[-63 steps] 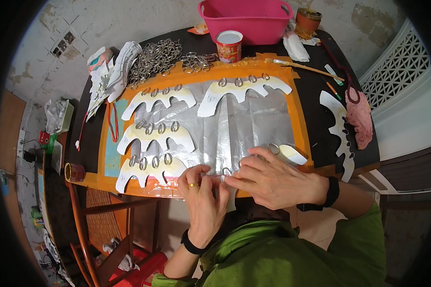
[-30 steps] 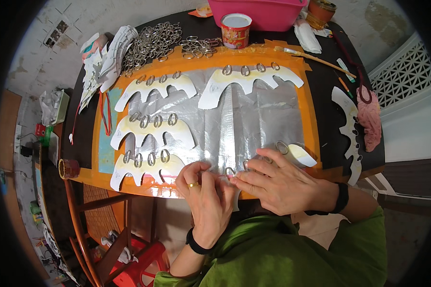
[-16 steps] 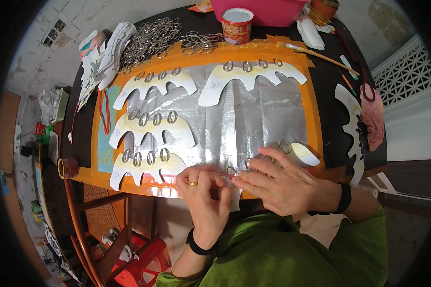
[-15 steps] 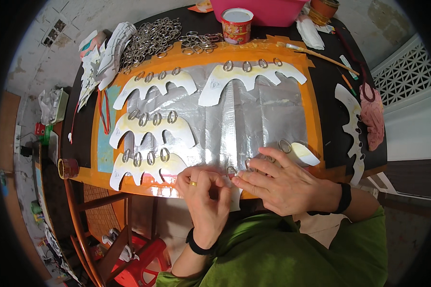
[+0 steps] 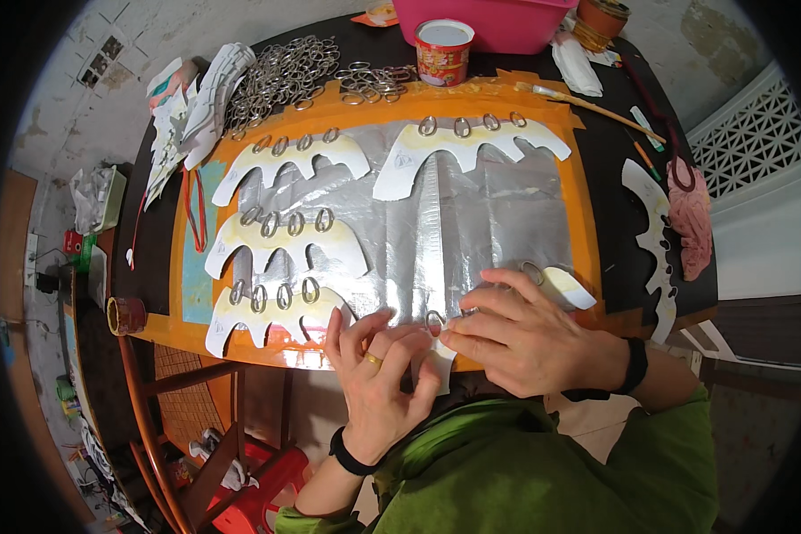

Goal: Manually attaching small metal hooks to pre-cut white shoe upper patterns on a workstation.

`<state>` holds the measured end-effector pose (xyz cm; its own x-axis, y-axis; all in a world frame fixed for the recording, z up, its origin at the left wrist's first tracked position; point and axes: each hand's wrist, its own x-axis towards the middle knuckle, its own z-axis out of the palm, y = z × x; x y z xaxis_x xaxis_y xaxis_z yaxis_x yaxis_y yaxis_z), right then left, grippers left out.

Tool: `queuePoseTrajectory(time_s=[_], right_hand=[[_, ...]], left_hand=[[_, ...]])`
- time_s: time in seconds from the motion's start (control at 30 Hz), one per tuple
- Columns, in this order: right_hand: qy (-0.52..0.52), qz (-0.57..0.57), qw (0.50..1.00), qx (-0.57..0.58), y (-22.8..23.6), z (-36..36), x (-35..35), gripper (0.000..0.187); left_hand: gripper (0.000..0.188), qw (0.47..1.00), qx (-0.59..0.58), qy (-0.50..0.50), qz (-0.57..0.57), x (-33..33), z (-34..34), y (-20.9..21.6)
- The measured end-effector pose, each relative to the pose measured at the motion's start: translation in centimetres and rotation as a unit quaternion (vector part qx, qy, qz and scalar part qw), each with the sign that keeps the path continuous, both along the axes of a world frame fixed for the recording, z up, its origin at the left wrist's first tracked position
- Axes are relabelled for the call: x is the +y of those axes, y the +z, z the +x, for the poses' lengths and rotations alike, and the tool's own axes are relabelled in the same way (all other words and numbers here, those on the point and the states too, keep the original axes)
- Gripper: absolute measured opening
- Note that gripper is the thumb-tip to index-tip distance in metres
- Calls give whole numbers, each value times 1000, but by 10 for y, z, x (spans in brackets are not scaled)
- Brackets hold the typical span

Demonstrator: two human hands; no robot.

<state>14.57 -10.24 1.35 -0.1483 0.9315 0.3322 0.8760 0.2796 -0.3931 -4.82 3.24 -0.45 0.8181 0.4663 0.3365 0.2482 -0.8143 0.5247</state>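
Observation:
A scalloped white paper piece with a yellowish coating [image 5: 568, 289] lies along the table's near edge, mostly covered by my right hand [image 5: 529, 343]. The fingers of that hand bend together and press on the paper, beside an oval metal ring [image 5: 434, 322] at its left part. My left hand [image 5: 378, 369], with a gold band on one finger, is just left of this piece; its fingers are apart and I see nothing held. Its fingertips reach the right end of another scalloped paper piece [image 5: 280, 316], which has several oval rings along its top edge.
More scalloped pieces with rings [image 5: 289, 240] lie on the silvery sheet [image 5: 409, 231], bordered by orange tape. At the back are a heap of metal rings [image 5: 285, 76], a red tub [image 5: 442, 53] and a pink basin [image 5: 485, 22]. A brush [image 5: 596, 109] lies at the right.
My left hand has drawn slightly away from the near paper piece, its fingers spreading from a pinch. My right hand stays on the paper, with only a small shift.

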Motion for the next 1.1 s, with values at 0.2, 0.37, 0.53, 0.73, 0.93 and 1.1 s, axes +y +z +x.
queuePoseTrajectory(time_s=[0.2, 0.37, 0.53, 0.73, 0.93, 1.1], right_hand=[[-45, 39, 997, 42, -6, -4, 3, 31], [-66, 57, 996, 24, -8, -10, 9, 27], [-90, 65, 994, 12, -9, -19, 11, 25], [-118, 94, 988, -20, -16, -28, 11, 17], [-98, 92, 988, -80, -13, -30, 12, 10], [-59, 95, 986, -122, -5, -27, 14, 10]], left_hand=[[26, 1000, 5, 5, -2, -2, 2, 1], [24, 999, -8, 0, 41, -3, 1, -6], [21, 1000, -9, 25, 8, -10, 5, -9], [20, 1000, 0, 23, 4, -10, 4, -6], [19, 1000, -5, 7, 16, -6, 3, -5], [20, 999, 2, -29, 20, 2, -1, -6]])
